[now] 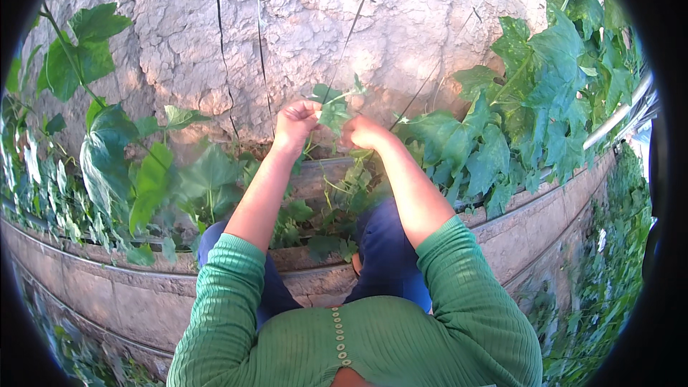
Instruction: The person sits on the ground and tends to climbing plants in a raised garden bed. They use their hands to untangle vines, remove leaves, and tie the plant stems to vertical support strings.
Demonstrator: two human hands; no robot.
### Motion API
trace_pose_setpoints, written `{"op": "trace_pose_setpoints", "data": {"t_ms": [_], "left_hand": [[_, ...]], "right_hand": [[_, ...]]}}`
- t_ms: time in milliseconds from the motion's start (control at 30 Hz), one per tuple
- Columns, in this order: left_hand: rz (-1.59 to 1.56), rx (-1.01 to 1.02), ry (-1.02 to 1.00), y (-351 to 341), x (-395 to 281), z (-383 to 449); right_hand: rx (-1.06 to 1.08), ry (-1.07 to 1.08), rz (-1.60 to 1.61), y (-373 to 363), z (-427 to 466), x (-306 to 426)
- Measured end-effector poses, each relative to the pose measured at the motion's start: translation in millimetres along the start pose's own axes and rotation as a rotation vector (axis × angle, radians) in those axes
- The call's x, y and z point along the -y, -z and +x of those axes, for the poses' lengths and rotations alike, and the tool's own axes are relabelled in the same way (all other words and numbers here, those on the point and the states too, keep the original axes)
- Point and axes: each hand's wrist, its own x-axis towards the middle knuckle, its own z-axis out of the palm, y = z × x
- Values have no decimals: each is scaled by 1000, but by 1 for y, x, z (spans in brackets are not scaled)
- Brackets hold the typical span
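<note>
My left hand (pixel 295 121) is raised in front of the earthen wall, thumb and fingertips pinched together at the left edge of a young climbing vine's leafy tip (pixel 336 110). Just right of those leaves is my right hand (pixel 361 131), its fingers curled and partly hidden, so its hold cannot be told. A thin dark string (pixel 346 35) runs from a small peg in the wall down behind the vine tip, between both hands. Thin stems and tendrils (pixel 338 185) hang below the hands.
Large-leaved vines crowd the left (pixel 107 145) and right (pixel 553 75). More dark strings (pixel 221 37) hang along the cracked earthen wall (pixel 312 5). Pipes (pixel 618 118) and a low ledge (pixel 134 301) cross beneath the plants; my knees are against the foliage.
</note>
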Motion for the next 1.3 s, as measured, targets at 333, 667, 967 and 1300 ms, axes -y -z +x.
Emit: {"op": "trace_pose_setpoints", "data": {"t_ms": [333, 667, 967, 1300], "left_hand": [[11, -250, -151, 23, -21, 8], [-4, 196, 3, 14, -31, -5], [41, 64, -88, 1, -23, -6], [-334, -51, -4, -11, -22, -17]], "right_hand": [[-213, 474, 321, 36, -75, 62], [-469, 494, 769, 98, -57, 135], [-219, 562, 515, 66, -93, 138], [-189, 561, 583, 55, -94, 129]]}}
